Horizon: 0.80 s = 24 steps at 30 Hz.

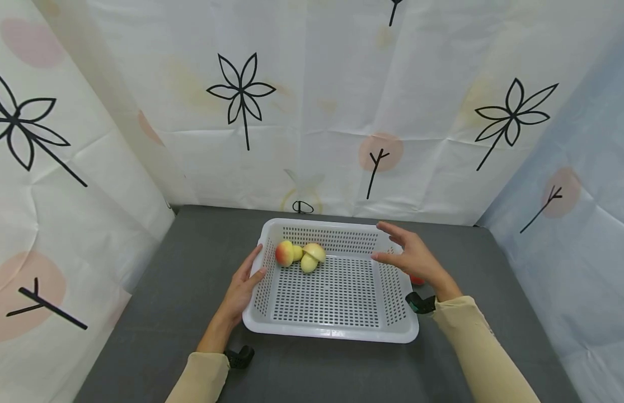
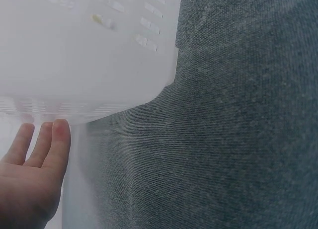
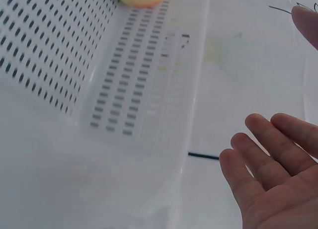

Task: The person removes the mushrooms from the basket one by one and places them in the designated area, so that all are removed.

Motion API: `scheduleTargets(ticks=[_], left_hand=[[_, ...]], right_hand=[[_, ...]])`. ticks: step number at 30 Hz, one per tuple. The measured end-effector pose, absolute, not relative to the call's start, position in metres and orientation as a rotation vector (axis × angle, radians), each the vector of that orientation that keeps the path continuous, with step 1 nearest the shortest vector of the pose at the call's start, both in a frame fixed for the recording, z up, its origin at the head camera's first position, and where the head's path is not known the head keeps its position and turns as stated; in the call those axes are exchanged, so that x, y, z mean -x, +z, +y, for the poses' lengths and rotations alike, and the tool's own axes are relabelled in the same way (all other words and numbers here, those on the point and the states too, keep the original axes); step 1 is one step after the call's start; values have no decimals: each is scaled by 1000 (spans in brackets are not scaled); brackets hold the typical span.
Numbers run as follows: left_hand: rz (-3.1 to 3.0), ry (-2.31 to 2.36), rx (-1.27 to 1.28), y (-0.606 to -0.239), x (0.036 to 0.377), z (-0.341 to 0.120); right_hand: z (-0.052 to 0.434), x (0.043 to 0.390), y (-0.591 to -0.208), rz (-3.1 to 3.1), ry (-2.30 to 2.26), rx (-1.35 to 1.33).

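Note:
A white perforated plastic basket stands on the dark grey table. My left hand grips its left rim, the thumb over the edge and the fingers along the outer wall; in the left wrist view, fingertips meet that wall. My right hand hovers over the far right of the basket, thumb and fingers spread, holding nothing. In the right wrist view its fingers are apart from the rim. Inside the basket, at the far left, lie a red-and-yellow peach-like fruit and pale yellow, mushroom-shaped pieces.
A red object lies outside the basket on the right, mostly hidden by my right hand and the basket. White cloth with plant drawings hangs behind the table and on both sides.

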<state>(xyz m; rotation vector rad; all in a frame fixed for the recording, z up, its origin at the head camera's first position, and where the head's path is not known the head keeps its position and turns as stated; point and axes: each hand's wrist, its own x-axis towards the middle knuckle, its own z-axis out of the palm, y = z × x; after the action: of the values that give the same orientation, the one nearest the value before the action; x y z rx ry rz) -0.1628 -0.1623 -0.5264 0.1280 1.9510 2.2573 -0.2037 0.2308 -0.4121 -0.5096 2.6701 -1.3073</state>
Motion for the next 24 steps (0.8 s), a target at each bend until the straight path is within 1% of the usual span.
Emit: scheduleTargets(ticks=[10,24], left_hand=[[1946,2266,-139,-526,163,-162],[1944,2275,-122,-526,163,-161]], right_hand=[[189,215,-435,2601,-1301,568],[143,226,-467,2496,-1320,516]])
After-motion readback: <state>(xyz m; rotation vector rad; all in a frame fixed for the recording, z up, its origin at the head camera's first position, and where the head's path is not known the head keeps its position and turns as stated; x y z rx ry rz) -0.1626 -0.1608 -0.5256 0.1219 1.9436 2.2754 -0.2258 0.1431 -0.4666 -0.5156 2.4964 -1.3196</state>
